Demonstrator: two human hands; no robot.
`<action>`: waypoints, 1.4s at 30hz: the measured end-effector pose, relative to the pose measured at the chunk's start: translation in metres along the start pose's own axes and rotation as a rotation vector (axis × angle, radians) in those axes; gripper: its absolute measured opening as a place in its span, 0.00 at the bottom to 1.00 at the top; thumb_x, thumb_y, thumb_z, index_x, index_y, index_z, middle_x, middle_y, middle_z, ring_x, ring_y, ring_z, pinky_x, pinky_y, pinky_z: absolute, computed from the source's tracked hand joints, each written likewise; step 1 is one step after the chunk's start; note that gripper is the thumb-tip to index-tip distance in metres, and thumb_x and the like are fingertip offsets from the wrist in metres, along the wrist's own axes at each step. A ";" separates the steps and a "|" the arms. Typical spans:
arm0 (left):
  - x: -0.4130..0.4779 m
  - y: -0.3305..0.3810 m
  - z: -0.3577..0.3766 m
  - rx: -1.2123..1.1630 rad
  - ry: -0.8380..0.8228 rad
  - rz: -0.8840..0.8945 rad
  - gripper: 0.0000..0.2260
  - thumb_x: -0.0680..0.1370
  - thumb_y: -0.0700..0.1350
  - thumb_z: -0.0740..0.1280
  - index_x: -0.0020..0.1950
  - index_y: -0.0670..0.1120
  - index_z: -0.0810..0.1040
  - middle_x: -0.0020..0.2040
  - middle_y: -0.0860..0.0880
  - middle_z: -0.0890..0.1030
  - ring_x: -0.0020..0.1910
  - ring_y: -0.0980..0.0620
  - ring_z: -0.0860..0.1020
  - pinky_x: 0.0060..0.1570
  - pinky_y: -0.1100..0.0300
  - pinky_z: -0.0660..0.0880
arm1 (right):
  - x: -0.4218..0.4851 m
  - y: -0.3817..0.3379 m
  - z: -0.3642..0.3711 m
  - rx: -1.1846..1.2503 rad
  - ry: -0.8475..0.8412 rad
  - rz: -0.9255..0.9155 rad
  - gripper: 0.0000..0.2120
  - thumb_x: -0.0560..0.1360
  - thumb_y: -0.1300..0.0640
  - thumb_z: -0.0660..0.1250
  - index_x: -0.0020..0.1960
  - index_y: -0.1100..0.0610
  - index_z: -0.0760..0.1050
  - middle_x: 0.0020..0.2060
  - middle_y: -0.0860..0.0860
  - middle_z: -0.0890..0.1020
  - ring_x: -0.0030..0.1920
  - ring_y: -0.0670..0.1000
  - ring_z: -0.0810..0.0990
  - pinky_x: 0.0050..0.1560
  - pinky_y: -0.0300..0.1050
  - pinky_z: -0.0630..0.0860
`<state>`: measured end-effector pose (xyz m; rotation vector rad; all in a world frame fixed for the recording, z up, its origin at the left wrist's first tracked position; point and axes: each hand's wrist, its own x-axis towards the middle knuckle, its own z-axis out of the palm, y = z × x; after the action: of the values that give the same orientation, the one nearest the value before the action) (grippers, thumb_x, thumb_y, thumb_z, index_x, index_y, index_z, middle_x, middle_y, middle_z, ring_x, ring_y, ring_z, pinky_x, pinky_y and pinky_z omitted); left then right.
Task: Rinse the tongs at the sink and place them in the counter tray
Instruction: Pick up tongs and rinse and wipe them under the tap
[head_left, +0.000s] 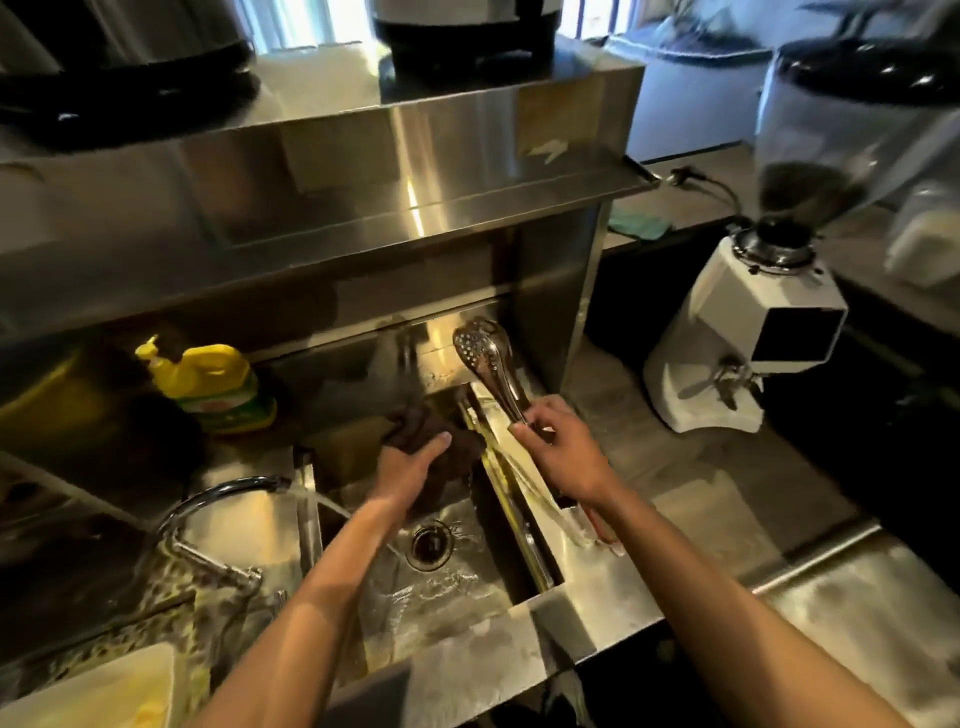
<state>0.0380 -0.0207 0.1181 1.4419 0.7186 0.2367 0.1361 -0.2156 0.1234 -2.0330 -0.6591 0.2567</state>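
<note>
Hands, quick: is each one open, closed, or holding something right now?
Left hand: grips a dark cloth over the sink.
Right hand: holds the tongs by the handle end, heads pointing up.

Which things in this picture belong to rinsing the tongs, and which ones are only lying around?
For the job: tongs, gripped by the right hand; sink; faucet, water running.
Only around: dark cloth, held by the left hand; yellow soap bottle; white coffee grinder; green cloth on the far counter.
</note>
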 end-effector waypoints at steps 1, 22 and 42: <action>-0.002 0.005 0.007 0.001 -0.024 0.017 0.12 0.74 0.41 0.74 0.56 0.47 0.80 0.55 0.46 0.83 0.51 0.50 0.80 0.53 0.59 0.77 | -0.006 -0.001 -0.008 0.014 0.028 0.013 0.07 0.79 0.52 0.69 0.46 0.56 0.79 0.53 0.48 0.74 0.55 0.46 0.76 0.59 0.42 0.71; -0.122 0.025 0.298 0.230 -0.779 0.100 0.06 0.76 0.39 0.72 0.42 0.48 0.78 0.37 0.47 0.78 0.30 0.56 0.78 0.28 0.65 0.74 | -0.219 0.075 -0.218 0.041 0.822 0.391 0.06 0.77 0.50 0.70 0.44 0.51 0.80 0.50 0.45 0.76 0.50 0.49 0.79 0.57 0.54 0.77; -0.226 0.031 0.561 0.273 -1.038 0.121 0.04 0.75 0.43 0.74 0.44 0.51 0.80 0.41 0.50 0.83 0.42 0.53 0.82 0.48 0.54 0.78 | -0.321 0.160 -0.454 -0.237 0.941 0.652 0.19 0.82 0.45 0.59 0.37 0.54 0.72 0.43 0.47 0.70 0.40 0.45 0.73 0.44 0.42 0.67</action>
<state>0.1957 -0.6003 0.1968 1.6130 -0.1984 -0.5202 0.1202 -0.7888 0.2017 -2.2263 0.5848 -0.4215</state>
